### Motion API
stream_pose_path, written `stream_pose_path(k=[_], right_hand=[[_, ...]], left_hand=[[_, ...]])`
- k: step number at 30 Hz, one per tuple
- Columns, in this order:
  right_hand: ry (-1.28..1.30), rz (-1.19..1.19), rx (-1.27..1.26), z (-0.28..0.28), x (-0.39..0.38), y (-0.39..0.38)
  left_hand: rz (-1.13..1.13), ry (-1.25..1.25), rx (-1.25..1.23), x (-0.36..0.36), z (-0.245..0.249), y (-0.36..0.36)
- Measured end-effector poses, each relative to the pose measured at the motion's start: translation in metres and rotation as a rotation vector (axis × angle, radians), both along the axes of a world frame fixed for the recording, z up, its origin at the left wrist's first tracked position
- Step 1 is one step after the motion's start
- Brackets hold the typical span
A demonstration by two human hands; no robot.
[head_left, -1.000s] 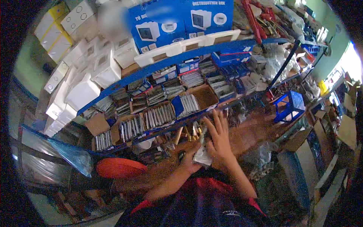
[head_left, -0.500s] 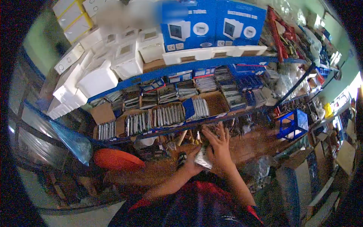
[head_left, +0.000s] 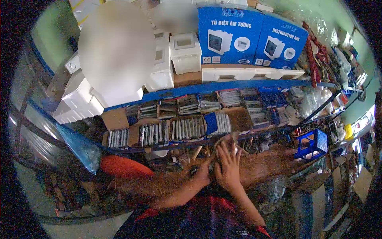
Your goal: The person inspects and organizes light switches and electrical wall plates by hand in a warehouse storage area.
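Low in the centre, my left hand [head_left: 201,175] is closed, its fingers curled beside my right palm; what it holds is hidden. My right hand [head_left: 227,169] has its fingers stretched upward and slightly apart. A blurred, shiny, clear-looking piece [head_left: 230,138] shows at its fingertips, just below the front edge of the shelf. Close above both hands stand an open carton of flat silvery packs [head_left: 188,127] and a blue-sided carton of similar packs [head_left: 223,122].
Blue printed boxes [head_left: 229,38] and white plastic cases [head_left: 186,53] fill the upper shelf [head_left: 171,94]. A red round object [head_left: 125,166] lies at the left. At the right are a blue stool [head_left: 312,145], clear plastic bags [head_left: 276,187] and cardboard [head_left: 318,205].
The view has tilted upward and shifted left. The white pack seen between my hands is now hidden or turned away. My left hand has drawn in against my right, and a shiny piece shows at the right fingertips.
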State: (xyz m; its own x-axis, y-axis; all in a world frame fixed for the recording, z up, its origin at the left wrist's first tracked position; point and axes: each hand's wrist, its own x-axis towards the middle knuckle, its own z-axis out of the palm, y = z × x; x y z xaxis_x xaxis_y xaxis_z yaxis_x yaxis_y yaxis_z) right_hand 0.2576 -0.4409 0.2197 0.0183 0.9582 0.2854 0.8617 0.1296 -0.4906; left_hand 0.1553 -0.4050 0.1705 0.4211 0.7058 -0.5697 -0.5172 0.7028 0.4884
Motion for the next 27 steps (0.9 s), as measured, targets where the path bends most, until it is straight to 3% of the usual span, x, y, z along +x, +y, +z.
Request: stream_pose_path(k=[4, 5, 8, 10, 12, 13, 15, 16, 18, 21, 25, 27], right_hand=[[0.123, -0.104, 0.053, -0.011, 0.005, 0.019], [0.179, -0.114, 0.061, -0.020, 0.004, 0.020], [0.149, -0.007, 0.059, -0.052, -0.010, 0.004], [0.149, 0.047, 0.112, -0.059, -0.013, 0.005], [0.283, 0.003, -0.274, -0.072, -0.012, 0.000], [0.357, -0.017, -0.470, -0.077, -0.014, -0.002], [0.404, 0.036, -0.470, -0.079, -0.020, -0.004], [0.420, 0.060, -0.467, -0.080, -0.020, -0.003], [0.499, -0.031, -0.421, -0.091, -0.019, -0.007], [0.567, -0.194, -0.409, -0.094, -0.008, -0.013], [0.616, -0.388, -0.307, -0.075, 0.004, -0.017], [0.673, -0.470, -0.339, -0.088, 0.002, -0.022]], left_hand=[[-0.059, 0.083, -0.038, -0.008, -0.031, 0.007], [-0.042, 0.037, -0.102, -0.006, -0.030, 0.011], [0.034, 0.015, 0.053, -0.006, -0.003, 0.040], [0.009, 0.262, 0.129, -0.006, 0.003, 0.064], [-0.020, 0.228, 0.286, -0.016, -0.036, 0.094], [-0.082, 0.187, 0.506, -0.027, -0.074, 0.109], [0.030, -0.016, 0.215, -0.021, -0.045, 0.150], [0.018, 0.297, 0.557, -0.027, -0.067, 0.173], [-0.073, 0.697, 0.840, -0.037, -0.081, 0.218], [-0.425, 1.029, 0.908, -0.051, -0.076, 0.283], [-0.528, 1.415, 1.274, -0.110, -0.248, 0.435], [-0.572, 1.503, 1.349, -0.118, -0.247, 0.473]])
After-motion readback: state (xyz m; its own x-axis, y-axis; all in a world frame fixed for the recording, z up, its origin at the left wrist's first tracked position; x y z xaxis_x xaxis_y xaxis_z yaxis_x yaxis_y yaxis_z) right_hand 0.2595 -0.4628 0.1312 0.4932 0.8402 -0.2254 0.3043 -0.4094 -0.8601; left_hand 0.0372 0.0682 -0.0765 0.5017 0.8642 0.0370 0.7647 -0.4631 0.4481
